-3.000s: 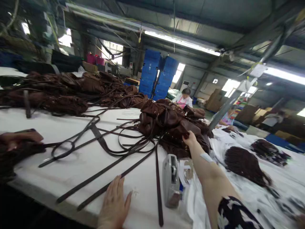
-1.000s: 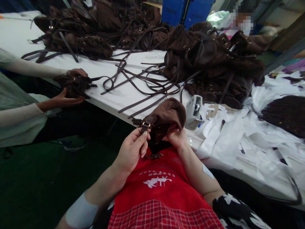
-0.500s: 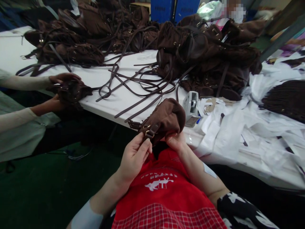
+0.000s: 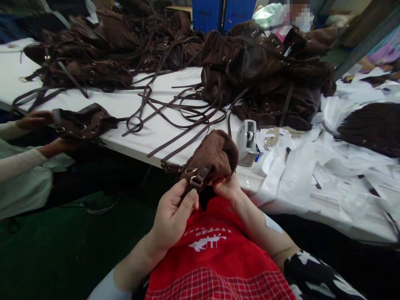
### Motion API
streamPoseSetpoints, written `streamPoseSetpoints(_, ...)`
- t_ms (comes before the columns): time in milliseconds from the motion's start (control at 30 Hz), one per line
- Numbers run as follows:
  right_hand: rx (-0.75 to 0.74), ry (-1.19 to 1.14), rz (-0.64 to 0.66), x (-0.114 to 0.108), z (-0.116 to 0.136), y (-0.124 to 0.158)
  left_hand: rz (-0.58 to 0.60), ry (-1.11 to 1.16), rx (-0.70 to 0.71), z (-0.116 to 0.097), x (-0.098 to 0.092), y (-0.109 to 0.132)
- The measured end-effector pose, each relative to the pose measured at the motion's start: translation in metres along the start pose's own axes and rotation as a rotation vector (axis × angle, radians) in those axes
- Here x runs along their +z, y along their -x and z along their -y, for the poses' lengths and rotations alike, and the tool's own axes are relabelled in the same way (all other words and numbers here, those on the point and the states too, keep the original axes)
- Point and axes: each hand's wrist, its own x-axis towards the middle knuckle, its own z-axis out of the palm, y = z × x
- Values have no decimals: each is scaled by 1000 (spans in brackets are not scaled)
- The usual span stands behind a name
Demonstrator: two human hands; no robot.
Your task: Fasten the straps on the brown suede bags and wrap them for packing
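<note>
A brown soft handbag [image 4: 215, 154] with gold rings is held at the table's front edge, over my red apron. My left hand [image 4: 175, 208] pinches the bag's near left edge, thumb on top, just below a ring with a leather tab [image 4: 197, 178]. On the right, my right hand [image 4: 227, 186] is closed on the bag's lower edge; its fingertips are partly hidden beneath the bag. A dark strap [image 4: 170, 166] sticks out from the bag's left end.
Brown bags [image 4: 262, 71] are heaped along the white table [image 4: 125, 146], with loose straps [image 4: 187, 112] trailing forward. A tape dispenser [image 4: 246, 143] stands beside white wrapping sheets [image 4: 290, 171]. At left, a co-worker's hands [image 4: 34, 120] handle another brown bag [image 4: 87, 123].
My hands keep the same hold on the bag, and the view has shifted slightly. The co-worker's bag is now spread wider, with the hands farther left on it.
</note>
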Motion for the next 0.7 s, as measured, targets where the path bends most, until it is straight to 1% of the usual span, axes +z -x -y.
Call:
streamPoseSetpoints(200,111,118,29,-12,-1,-4,-59,-1,11,-4,-1,3)
streamPoseSetpoints(333,226,188,25,-18,-7,-3,-24,8,-6,-7,-1,4)
streamPoseSetpoints(467,347,178,1,-12,-20,-1,38,250,-158,-11,2,-3)
streamPoseSetpoints(533,408,186,-1,-10,-27,-3,91,372,-253,-11,6,-10)
streamPoseSetpoints(567,413,198,-9,-9,-29,-5,125,415,-301,-10,10,-14)
streamPoseSetpoints(633,389,244,-36,-10,-30,-9,185,448,-388,-7,19,-20)
streamPoseSetpoints(700,380,386,-66,-11,-26,-8,186,400,-406,-2,28,-25)
